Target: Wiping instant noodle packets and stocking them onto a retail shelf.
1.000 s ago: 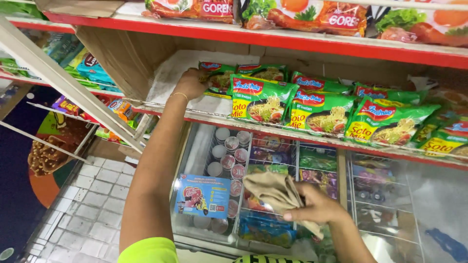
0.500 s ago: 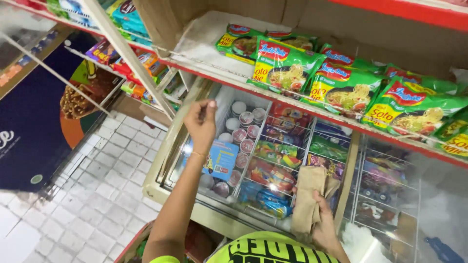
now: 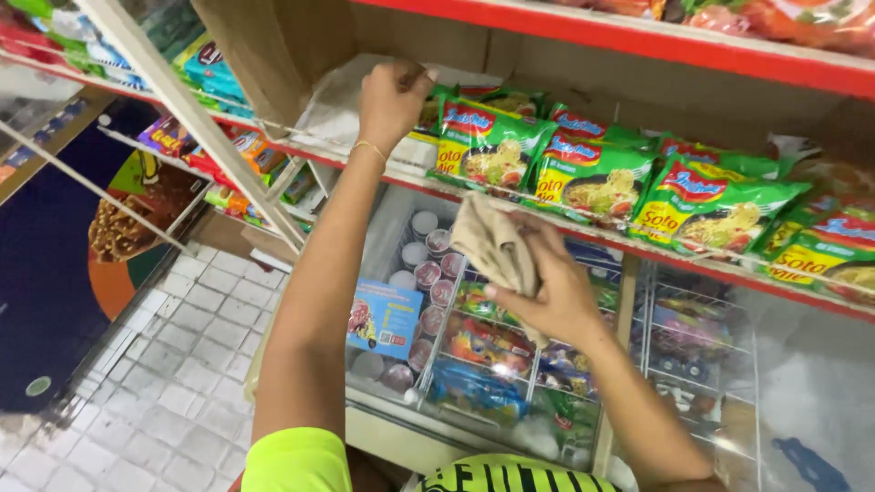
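A red-edged shelf [image 3: 583,232] crosses the frame's middle, lined with green noodle packets [image 3: 583,187]. At upper centre, the left hand [image 3: 390,98] curls closed on the leftmost packet [image 3: 428,114]. At centre, the right hand [image 3: 551,292] grips a crumpled beige cloth [image 3: 492,246].

Our left hand [image 3: 392,96], which half a second ago hung low over the glass-topped freezer [image 3: 456,364], is now up at the shelf beside the green noodle packets [image 3: 488,146]. Our right hand [image 3: 547,292] lifts the beige cloth [image 3: 492,246] from over the freezer up to the shelf's red edge [image 3: 583,232].
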